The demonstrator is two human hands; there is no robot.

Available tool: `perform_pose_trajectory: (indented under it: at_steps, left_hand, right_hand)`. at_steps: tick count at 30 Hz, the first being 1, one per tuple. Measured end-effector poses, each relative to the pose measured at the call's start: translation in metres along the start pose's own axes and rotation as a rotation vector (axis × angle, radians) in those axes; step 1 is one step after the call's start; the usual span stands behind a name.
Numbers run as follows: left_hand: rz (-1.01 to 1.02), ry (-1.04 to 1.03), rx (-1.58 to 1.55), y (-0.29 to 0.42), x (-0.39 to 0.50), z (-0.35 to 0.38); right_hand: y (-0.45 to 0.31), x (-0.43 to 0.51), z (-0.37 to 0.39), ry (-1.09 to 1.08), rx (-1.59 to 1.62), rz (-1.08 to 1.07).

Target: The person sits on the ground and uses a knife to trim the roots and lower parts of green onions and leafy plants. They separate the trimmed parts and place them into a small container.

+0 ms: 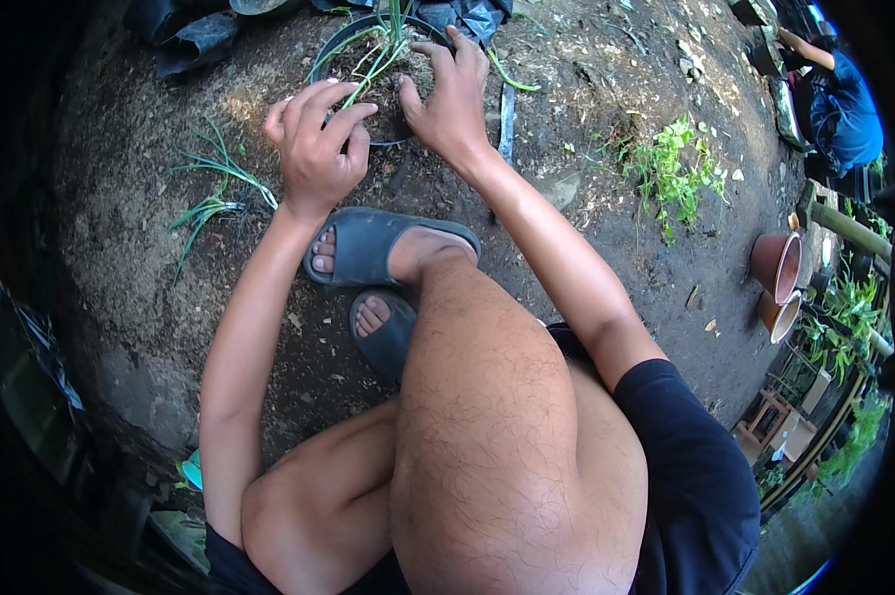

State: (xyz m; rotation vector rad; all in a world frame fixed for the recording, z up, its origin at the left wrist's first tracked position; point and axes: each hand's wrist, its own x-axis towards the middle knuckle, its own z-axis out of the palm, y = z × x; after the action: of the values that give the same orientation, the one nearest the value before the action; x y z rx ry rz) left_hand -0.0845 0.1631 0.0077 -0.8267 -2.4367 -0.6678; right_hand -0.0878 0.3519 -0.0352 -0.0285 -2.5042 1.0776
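A round dark plant pot (397, 142) stands before me with soil (388, 111) in it. Green onion-like plants (394, 26) rise from the soil, and some long leaves bend over the rim. My left hand (320, 141) is at the pot's near left side, fingers curled but apart, beside a drooping leaf; no firm grip on it shows. Over the right side of the pot, my right hand (451, 97) has its thumb and fingers spread, with nothing visible between them. Loose onion seedlings with pale bases (250, 178) lie on the ground left of my left hand.
Black plastic bags (195, 44) lie behind the pot. A flat strip (507, 123) rests beside my right wrist. Pulled-looking green weeds (674, 167) lie farther right. Brown pots (776, 268) and another person (845, 111) are at the right edge. My sandalled feet (366, 249) are close below.
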Motion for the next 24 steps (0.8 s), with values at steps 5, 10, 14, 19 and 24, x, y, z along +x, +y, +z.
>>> perform_pose_trajectory:
  at_steps: [5,10,14,19,24]
  left_hand:
    - [0.129,-0.088,-0.118,0.021,-0.014,-0.002]
    - [0.186,-0.151,-0.256,0.060,-0.045,-0.004]
    - [0.096,-0.178,-0.279,0.066,-0.065,-0.006]
    - [-0.348,-0.032,-0.126,0.028,-0.098,-0.011]
    - [-1.235,0.264,-0.087,-0.047,-0.132,-0.015]
  right_hand:
    - [0.006,-0.003,0.004,-0.101,-0.034,0.142]
    - [0.015,-0.019,0.006,-0.106,-0.017,0.126]
    - [0.020,-0.020,0.010,-0.085,-0.009,0.112]
    - [0.020,-0.022,0.010,-0.096,-0.009,0.141]
    - [0.021,-0.023,0.012,-0.085,-0.002,0.129]
